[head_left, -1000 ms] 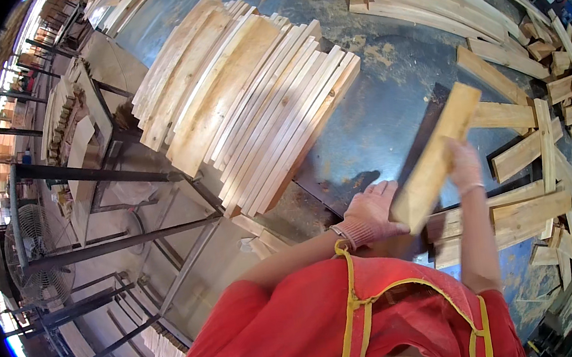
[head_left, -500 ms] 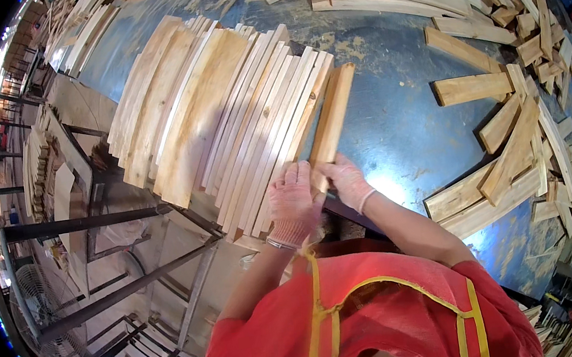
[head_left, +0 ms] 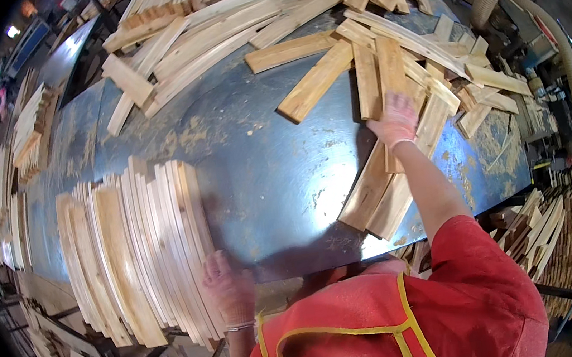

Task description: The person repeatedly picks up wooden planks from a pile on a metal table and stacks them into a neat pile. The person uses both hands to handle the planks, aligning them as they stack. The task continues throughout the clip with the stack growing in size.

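The person's pale-pink-gloved left hand [head_left: 230, 290] sits low and near the torso, fingers [head_left: 219, 261] pointing forward. The pale-pink-gloved right hand [head_left: 397, 119] reaches farther out, palm down, thumb spread, bare forearm [head_left: 437, 184] extended.

Fisheye bend and black vignette at rim, surface [head_left: 245, 140] brightly lit, blown-out glare [head_left: 335, 197] toward its near edge, dark shadow [head_left: 297, 259] along that edge, left hand [head_left: 230, 288] slightly blurred, dim background past far-left corner with bright spots [head_left: 12, 32].

We see a blue-grey table [head_left: 252, 139] blotched with tan; on it, a cream-and-honey striped row of boards [head_left: 141, 255]; beside it, our yellow-edged red apron [head_left: 332, 309].
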### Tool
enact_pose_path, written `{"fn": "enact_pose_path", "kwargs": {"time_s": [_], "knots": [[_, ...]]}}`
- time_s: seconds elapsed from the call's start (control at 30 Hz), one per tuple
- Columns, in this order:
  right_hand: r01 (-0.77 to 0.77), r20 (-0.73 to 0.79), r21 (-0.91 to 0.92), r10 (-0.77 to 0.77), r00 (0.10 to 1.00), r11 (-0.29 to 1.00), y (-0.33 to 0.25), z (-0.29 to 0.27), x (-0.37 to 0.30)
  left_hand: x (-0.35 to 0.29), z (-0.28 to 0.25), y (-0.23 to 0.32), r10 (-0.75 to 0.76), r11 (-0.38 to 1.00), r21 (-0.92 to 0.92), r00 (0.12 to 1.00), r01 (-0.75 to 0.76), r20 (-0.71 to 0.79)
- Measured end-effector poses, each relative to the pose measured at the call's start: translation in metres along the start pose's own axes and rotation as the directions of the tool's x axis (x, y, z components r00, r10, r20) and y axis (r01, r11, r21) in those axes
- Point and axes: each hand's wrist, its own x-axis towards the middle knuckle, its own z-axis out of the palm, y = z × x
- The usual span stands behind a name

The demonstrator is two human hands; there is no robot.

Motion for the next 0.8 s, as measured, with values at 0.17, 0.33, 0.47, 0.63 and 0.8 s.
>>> {"fn": "enact_pose_path", "kwargs": {"time_s": [0.17,0.33,0.47,0.63,0.8], "knots": [[-0.108,0.043,0.759,0.116,0.992,0.642,0.061,0.039,-0.019,0.034,0.008,0.105,0.281,0.906,-0.368,0.947,-0.209,0.154],[-0.336,0.334,0.941,0.045,0.941,0.043,0.062,0.009,-0.079,0.07,0.025,0.17,0.593,0.026,-0.79,0.627,0.613,0.506],[-0.231,0.043,0.896,0.444,0.895,0.379,0.157,0.021,-0.062,0.084,0.054,0.167,0.595,-0.031,-0.527,0.439,0.849,0.673],[-0.563,0.528,0.819,0.241,0.815,0.111,0.165,0.059,-0.097,0.079,0.04,0.144,0.402,0.034,-0.639,0.575,0.768,0.713],[-0.571,0.571,0.82,0.082,0.817,-0.027,0.112,0.073,-0.129,0.055,0.011,0.093,0.259,0.033,-0.756,0.726,0.653,0.638]]}}
